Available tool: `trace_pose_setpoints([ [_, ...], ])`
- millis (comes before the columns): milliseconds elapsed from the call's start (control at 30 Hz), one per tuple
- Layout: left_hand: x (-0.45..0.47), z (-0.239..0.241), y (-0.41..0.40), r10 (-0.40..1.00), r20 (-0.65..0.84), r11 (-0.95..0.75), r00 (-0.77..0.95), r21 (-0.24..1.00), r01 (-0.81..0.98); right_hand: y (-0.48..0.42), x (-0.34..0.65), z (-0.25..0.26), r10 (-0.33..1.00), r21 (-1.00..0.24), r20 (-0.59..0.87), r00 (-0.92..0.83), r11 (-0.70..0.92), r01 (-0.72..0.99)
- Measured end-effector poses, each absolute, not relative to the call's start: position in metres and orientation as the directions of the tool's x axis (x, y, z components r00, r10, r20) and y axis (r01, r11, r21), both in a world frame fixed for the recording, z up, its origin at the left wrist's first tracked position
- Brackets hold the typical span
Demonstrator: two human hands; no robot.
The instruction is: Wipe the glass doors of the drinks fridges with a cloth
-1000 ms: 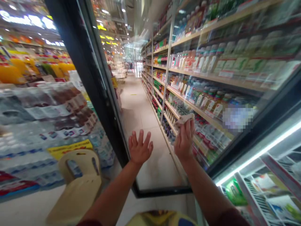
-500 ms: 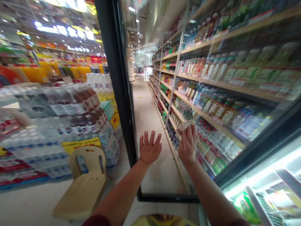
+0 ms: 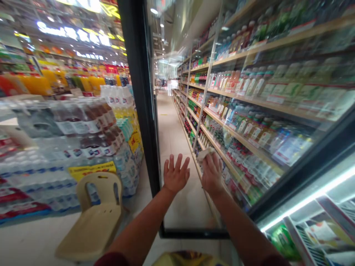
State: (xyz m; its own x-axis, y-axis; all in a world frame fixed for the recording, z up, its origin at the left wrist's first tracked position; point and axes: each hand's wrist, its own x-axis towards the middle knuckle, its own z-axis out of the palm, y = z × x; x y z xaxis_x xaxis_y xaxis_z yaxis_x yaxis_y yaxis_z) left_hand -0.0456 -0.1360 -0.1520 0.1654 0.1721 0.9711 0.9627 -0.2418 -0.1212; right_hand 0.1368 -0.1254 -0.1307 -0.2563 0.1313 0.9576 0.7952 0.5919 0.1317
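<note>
Before me stands a glass door (image 3: 183,218) in a black frame, swung out from a lit cooler. My left hand (image 3: 176,174) lies flat against the glass near the frame's left side, fingers spread, with nothing in it. A pale folded cloth (image 3: 204,153) is under the fingers of my right hand (image 3: 212,173), pressed to the glass a little to the right. Part of the cloth is hidden by those fingers. Through the pane, shelves of bottled drinks (image 3: 249,129) show along the aisle.
A beige plastic chair (image 3: 94,221) stands at the lower left. Behind it are stacked packs of bottled drinks (image 3: 72,147) with a yellow sign (image 3: 91,170). The open cooler (image 3: 310,218), holding green packages, is at the lower right.
My right hand has slid left and slightly down across the glass with the cloth, closer to my left hand. The left hand stays in place on the pane.
</note>
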Motion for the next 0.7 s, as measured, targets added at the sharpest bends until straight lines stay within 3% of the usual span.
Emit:
trace_pose_setpoints([
  [133, -0.046, -0.154, -0.137, 0.193, 0.966, -0.235, 0.172, -0.125, 0.964, -0.134, 0.135, -0.15, 0.135, 0.239, 0.897, -0.422, 0.656, 0.716],
  [367, -0.044, -0.155, -0.137, 0.184, 0.972, -0.228, 0.143, -0.099, 0.969, -0.123, 0.141, -0.075, 0.101, 0.079, 0.982, -0.162, 0.56, 0.825],
  [533, -0.045, -0.158, -0.139, 0.179, 0.975, -0.235, 0.134, -0.09, 0.968, -0.121, 0.165, -0.087, 0.065, 0.225, 0.948, -0.312, 0.558, 0.799],
  [600, -0.045, -0.158, -0.139, 0.171, 0.976, -0.233, 0.136, -0.094, 0.968, -0.115, 0.18, -0.078, 0.044, 0.177, 0.97, -0.239, 0.546, 0.819],
  [700, -0.045, -0.156, -0.139, 0.176, 0.974, -0.22, 0.145, -0.105, 0.97, -0.105, 0.198, -0.058, 0.034, -0.023, 0.999, 0.005, 0.532, 0.846],
])
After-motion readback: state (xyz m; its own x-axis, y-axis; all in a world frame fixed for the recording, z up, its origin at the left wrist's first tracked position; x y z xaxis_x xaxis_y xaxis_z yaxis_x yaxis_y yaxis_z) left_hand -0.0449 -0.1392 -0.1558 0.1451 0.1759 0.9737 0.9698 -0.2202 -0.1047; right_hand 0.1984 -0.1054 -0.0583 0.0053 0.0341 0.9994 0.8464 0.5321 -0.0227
